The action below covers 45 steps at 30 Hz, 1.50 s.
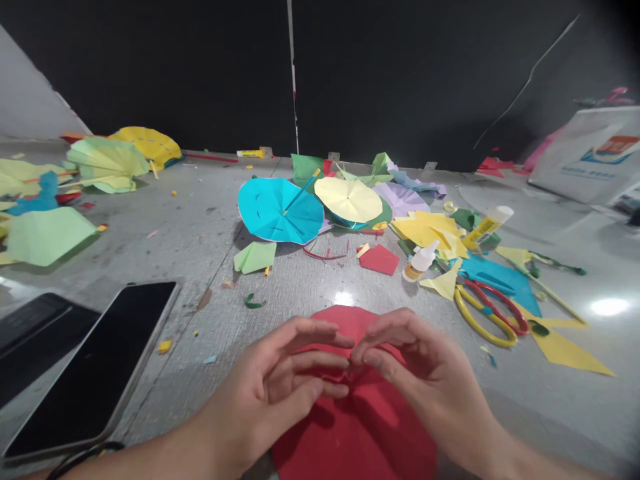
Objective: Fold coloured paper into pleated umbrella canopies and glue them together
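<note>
A round red paper disc (345, 433) with fold lines lies in front of me at the lower middle, partly covered by both hands. My left hand (280, 380) reaches over its left side, fingers stretched and spaced apart, fingertips near the disc's centre. From the other side my right hand (425, 373) comes in with thumb and fingertips drawn together at the centre; whatever is between them is too small to make out. Beyond the hands are a blue paper disc (273, 217) with a stick through its middle and a pale yellow disc (349, 199).
Right of the hands lie scissors (487, 313), a small white bottle (421, 261), a glue stick (487, 228) and yellow paper scraps (430, 230). A phone (100, 367) lies at the left. Folded green paper (50, 235) sits farther left. A black panel (200, 73) stands behind.
</note>
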Available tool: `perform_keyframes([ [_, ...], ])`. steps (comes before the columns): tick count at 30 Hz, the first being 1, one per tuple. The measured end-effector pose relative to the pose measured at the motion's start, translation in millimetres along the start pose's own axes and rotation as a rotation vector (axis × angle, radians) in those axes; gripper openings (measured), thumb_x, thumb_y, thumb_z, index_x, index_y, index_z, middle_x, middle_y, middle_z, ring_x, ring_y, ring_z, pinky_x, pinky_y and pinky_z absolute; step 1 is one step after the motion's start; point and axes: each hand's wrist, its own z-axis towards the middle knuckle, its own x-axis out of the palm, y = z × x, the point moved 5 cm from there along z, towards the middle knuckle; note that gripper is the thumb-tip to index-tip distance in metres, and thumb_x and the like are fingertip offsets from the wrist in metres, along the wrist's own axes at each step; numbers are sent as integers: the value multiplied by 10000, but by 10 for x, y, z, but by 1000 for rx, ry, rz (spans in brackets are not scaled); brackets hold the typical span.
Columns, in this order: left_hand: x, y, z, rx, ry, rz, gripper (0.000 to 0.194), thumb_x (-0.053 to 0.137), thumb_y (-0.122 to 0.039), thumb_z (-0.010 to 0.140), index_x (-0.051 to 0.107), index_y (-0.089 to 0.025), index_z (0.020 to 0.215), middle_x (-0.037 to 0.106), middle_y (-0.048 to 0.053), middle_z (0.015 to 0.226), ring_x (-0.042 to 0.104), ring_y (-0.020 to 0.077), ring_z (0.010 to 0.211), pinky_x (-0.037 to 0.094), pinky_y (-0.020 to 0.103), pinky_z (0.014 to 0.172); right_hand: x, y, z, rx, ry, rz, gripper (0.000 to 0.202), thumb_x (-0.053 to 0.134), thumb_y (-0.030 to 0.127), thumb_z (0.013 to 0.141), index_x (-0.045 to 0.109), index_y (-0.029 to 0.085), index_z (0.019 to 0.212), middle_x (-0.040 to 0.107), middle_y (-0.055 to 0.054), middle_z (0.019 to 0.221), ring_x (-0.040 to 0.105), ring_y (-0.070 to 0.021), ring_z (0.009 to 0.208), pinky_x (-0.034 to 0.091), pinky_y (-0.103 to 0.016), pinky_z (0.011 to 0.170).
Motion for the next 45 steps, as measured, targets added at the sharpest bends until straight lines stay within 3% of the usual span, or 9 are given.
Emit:
perform_keyframes([
  [6,-38,48,46,-47,15,-2,354,876,-197,828,711,-228,1139,738,63,1220,724,215,1139,617,285,936,8,-98,12,100,34,116,194,818,311,887,680,262,1014,787,15,910,763,-136,849,604,-231,812],
  [13,-42,23,42,-51,31,121,274,897,-230,783,775,-228,1028,685,45,1256,691,75,673,605,187,599,58,1,6,61,102,1,128,672,343,1000,708,266,1096,816,-21,984,773,-164,946,616,-287,909],
  [18,-64,-172,-21,233,-88,428,140,799,-267,878,771,-271,1014,708,38,1120,698,181,946,597,222,737,102,65,-81,17,234,-55,297,491,328,1082,621,306,1349,757,-65,1268,705,-210,1202,540,-434,1091],
  [21,-62,-250,-33,353,-107,594,87,773,-226,892,781,-279,961,712,13,1072,660,112,770,540,191,684,120,33,-143,47,348,9,409,449,286,1094,481,364,1494,686,-67,1402,645,-215,1302,483,-490,1142],
  [25,-64,-281,-21,381,-108,663,80,732,-233,922,797,-278,930,715,16,997,653,130,772,516,210,676,121,57,-170,22,472,109,532,515,235,1067,403,427,1550,587,-44,1523,535,-215,1418,451,-484,1158],
  [30,-77,-249,-30,345,-114,628,53,755,-252,901,777,-285,936,687,9,998,650,148,817,506,221,678,108,102,-193,11,494,48,547,592,239,1016,479,443,1511,556,-11,1550,537,-234,1417,445,-485,1166],
  [36,-68,-240,-64,389,-39,622,280,768,-175,887,785,-378,1080,637,7,1144,625,197,1094,511,300,963,165,244,-247,-233,324,-373,541,650,256,991,517,382,1500,588,-74,1508,572,-278,1381,512,-444,1123],
  [41,-29,-250,-104,412,54,595,364,735,-111,886,808,-420,1064,603,4,1276,598,218,1184,506,338,1028,257,329,-194,-553,475,-713,426,639,305,1010,600,256,1431,577,-144,1477,522,-274,1407,513,-405,1110],
  [45,12,-270,-127,406,81,626,418,699,-27,831,811,-371,1040,589,22,1299,613,224,1170,522,342,1019,236,319,-180,-658,453,-813,349,614,274,1019,632,244,1366,594,-173,1436,524,-292,1386,524,-454,1084],
])
